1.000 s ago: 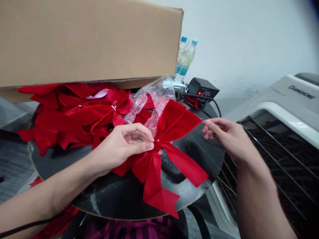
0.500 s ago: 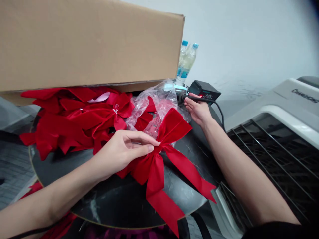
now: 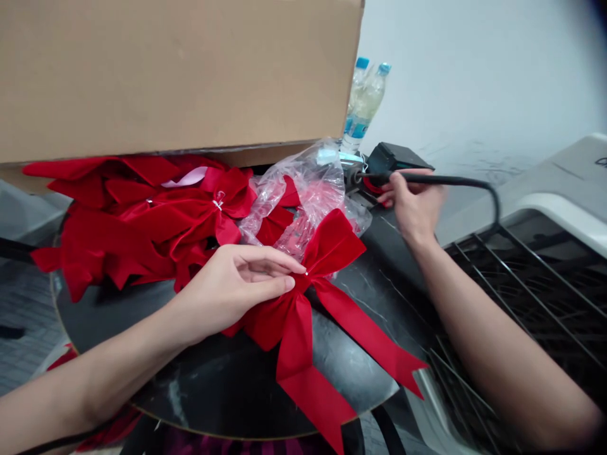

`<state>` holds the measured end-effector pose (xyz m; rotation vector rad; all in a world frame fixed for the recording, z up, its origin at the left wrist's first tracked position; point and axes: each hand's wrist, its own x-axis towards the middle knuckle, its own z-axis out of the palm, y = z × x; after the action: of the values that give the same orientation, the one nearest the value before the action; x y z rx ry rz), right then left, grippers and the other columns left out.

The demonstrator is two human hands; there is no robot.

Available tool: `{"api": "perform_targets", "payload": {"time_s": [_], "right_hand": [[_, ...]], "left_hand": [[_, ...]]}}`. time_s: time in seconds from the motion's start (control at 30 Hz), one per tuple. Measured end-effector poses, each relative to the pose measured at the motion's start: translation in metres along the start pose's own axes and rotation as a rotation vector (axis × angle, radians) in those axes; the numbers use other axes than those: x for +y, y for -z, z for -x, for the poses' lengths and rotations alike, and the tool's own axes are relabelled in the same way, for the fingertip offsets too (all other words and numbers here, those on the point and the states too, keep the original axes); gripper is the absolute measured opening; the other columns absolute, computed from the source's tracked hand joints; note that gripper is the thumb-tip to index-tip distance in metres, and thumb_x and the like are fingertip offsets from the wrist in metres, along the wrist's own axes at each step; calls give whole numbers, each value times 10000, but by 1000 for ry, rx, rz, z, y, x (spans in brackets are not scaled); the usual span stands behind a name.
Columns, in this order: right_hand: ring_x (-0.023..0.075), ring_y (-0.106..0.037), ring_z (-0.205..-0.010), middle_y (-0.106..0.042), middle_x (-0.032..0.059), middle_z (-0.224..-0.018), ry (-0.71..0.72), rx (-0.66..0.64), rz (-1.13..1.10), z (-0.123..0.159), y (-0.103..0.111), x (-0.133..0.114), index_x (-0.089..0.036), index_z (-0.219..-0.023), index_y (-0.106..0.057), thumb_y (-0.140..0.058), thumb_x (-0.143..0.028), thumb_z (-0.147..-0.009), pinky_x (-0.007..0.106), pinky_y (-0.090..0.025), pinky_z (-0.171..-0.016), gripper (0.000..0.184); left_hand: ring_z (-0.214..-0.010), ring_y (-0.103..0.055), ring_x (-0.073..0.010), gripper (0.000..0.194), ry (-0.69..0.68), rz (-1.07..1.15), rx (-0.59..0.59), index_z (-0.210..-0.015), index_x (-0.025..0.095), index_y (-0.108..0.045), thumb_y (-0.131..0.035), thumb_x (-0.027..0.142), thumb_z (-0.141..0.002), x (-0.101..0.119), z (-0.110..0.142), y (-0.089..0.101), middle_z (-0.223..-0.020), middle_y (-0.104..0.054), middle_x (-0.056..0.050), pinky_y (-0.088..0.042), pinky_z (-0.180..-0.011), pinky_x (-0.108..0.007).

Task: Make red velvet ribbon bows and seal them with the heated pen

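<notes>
My left hand (image 3: 246, 281) pinches a red velvet bow (image 3: 334, 243) at its centre knot, between thumb and forefinger. The bow's two notched tails spread toward the front right, one hanging over the table edge. At the right, my right hand (image 3: 420, 205) is closed round the handle of a black soldering iron (image 3: 385, 179) with a cord. Its front end points left at the round mouth of a holder (image 3: 351, 175); whether the tip is still inside, I cannot tell. A black control box (image 3: 396, 155) stands just behind that hand.
More red bows (image 3: 128, 234) lie heaped on the round black table (image 3: 227, 379), beside a clear plastic bag (image 3: 308, 189). A large cardboard box (image 3: 180, 76) rises behind them. Plastic bottles (image 3: 367, 104) stand near the wall; a white appliance with a dark grille (image 3: 512, 272) is at right.
My right hand has moved right, away from the holder, drawing the soldering iron with it, and the cord now bows outward. My left hand keeps its pinch on the bow. The view has shifted slightly.
</notes>
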<state>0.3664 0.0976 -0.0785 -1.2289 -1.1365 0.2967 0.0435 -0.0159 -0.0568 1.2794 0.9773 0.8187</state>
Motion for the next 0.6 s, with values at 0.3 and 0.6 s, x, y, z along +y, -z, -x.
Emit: {"api": "perform_targets", "payload": {"time_s": [0.3,0.6], "right_hand": [[94,-495,-382,-537,-53,-492,-56,210,-406,66,46,-59,-149,-791,-661,-634,-145,-628,193,-320,-330,165],[107,-400,-256,-545,-15,-416,23,39,-445,120,35,-72,-148,-658,-727,-699,-154,-659,220,-233,-246,28]], "left_hand": [[-873,-783,-179,151,91,-51,31,-936,248,-848,-823,290,-794,-5,-2,3,-939,-835,-14,-591,-737,-173],[-877,-782,-150,161,156,-64,-9,-978,255,-842,-792,259,-825,-13,-4,5,-924,-837,-7,-577,-765,-146]]}}
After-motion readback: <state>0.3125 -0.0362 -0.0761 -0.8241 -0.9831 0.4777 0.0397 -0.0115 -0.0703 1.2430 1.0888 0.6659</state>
